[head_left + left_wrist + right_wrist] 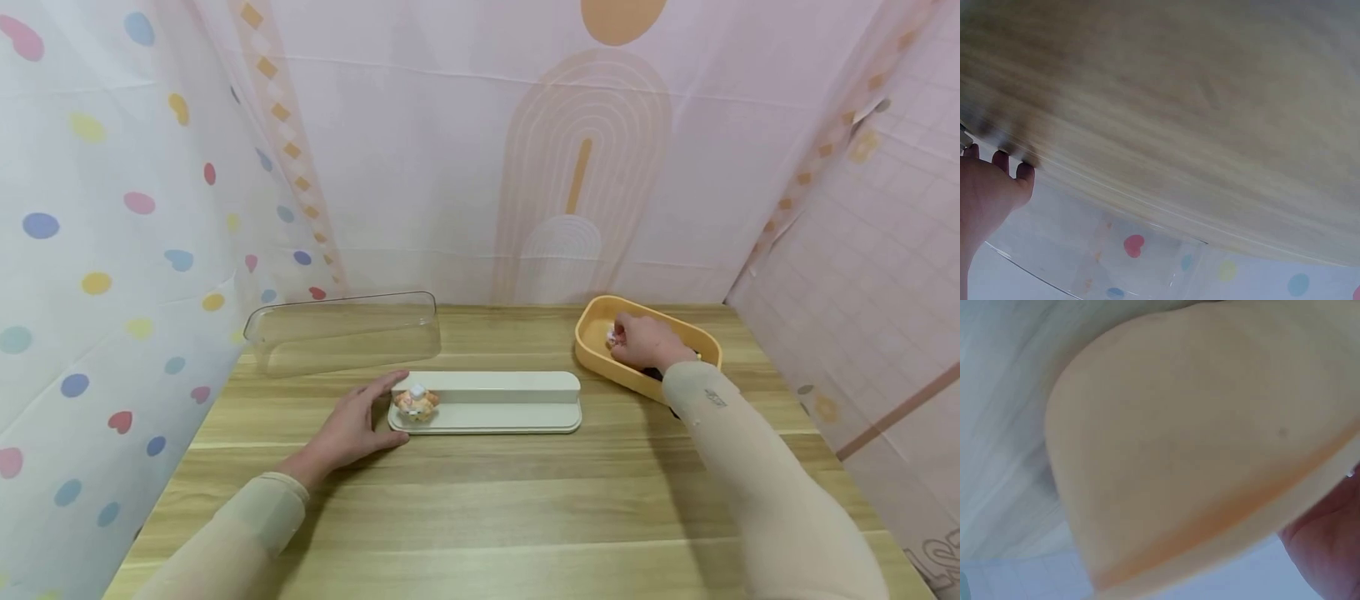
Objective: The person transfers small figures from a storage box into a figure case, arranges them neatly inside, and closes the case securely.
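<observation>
A cream stepped display base (495,417) lies on the wooden table, with a small orange and white figurine (417,403) at its left end. My left hand (351,427) spans that end, its fingertips at the back edge and thumb at the front edge. Over at the right, my right hand (649,342) reaches into a yellow-orange tray (600,367). Thumb and fingers there pinch a small white and pinkish figurine (612,338), mostly hidden by the hand. The outside of the tray (1197,425) fills much of the right wrist view, with part of the hand at its right edge.
A clear plastic cover (345,333) stands behind the base, to the left. Something dark (654,374) shows in the tray beneath my right hand. Patterned curtains (420,183) hang behind the wooden table (480,508) and along both sides.
</observation>
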The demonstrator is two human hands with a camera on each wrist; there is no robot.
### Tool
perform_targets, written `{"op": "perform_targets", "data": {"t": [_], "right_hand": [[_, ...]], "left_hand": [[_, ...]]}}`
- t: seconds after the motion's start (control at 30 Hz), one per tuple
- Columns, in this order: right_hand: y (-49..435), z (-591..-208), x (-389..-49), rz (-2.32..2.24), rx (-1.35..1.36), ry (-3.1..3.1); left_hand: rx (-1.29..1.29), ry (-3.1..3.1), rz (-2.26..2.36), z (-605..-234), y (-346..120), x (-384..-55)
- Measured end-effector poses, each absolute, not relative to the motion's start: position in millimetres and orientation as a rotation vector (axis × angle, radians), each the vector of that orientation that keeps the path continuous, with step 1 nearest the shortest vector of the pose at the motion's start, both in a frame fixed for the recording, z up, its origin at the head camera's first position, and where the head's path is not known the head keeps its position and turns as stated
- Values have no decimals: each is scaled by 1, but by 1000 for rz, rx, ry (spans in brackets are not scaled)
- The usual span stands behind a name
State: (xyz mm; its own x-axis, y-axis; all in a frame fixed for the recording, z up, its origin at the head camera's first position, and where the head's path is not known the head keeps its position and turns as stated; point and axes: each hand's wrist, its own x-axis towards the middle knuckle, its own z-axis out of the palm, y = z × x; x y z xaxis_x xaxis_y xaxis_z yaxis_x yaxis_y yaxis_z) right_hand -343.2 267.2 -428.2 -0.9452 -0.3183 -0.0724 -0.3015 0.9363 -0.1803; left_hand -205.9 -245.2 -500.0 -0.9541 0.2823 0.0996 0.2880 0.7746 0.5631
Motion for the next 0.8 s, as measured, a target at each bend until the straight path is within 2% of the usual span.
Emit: {"op": "perform_targets", "data": {"t": [0.43,0.8], "right_hand": [[260,-428,-351,-174,-516,2947],[271,-427,-346,-382,-454,2866]], "left_hand": [[-466,-2960,-930,-500,-244,-204],[-473,-2955,-935,-501,-246,-207]]}}
